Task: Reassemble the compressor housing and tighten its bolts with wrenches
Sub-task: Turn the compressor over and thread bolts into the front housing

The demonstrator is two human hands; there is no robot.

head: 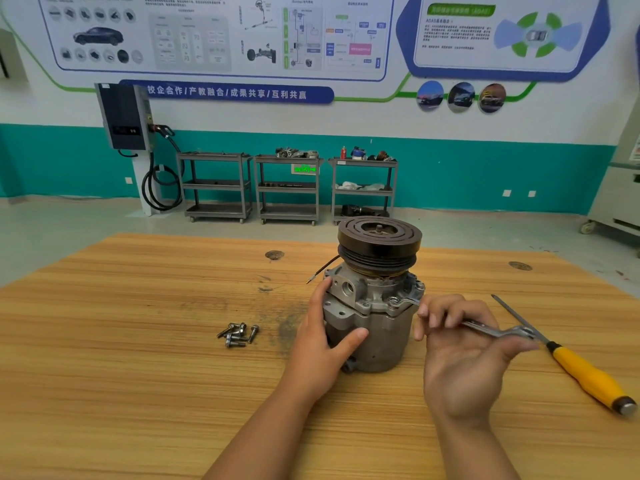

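Steadying compressor (375, 329) against turning: left hand (320, 341) clasps its body. Right hand (462, 351) fingers (437, 306) pinch wrench (495, 331), head seated on flange bolt (394, 301). Spare bolts (238, 335) nearby on desk (138, 341).

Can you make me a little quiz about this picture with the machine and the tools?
1. True or false: the loose bolts lie on the table, left of the compressor.
2. What does the right hand hold? A wrench, B hammer, C pliers.
3. Fill in: the screwdriver has a ___ handle.
Key: 1 true; 2 A; 3 yellow.
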